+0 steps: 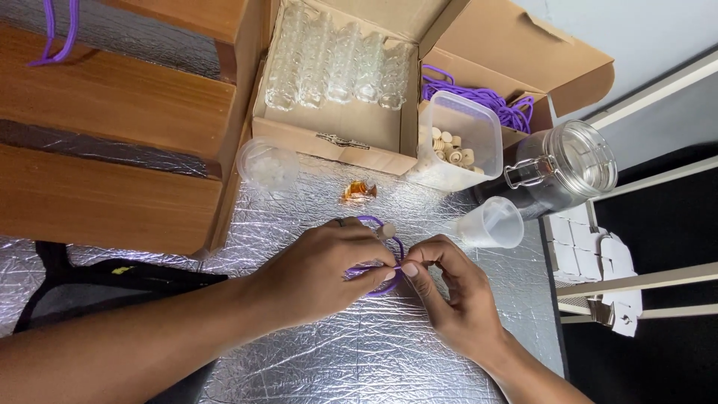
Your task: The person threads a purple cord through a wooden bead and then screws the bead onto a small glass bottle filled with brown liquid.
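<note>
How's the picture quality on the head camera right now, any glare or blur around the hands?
Head view: lighting is bright and even; the crinkled silver table cover throws patchy glare. The left hand and right hand are sharp, pinching a purple cord. The clear jar and plastic cup show soft highlights. Frame edges bend slightly.

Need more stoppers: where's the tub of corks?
In the head view, the clear tub of corks sits upper right, between the cardboard box of small bottles and the glass jar.
</note>
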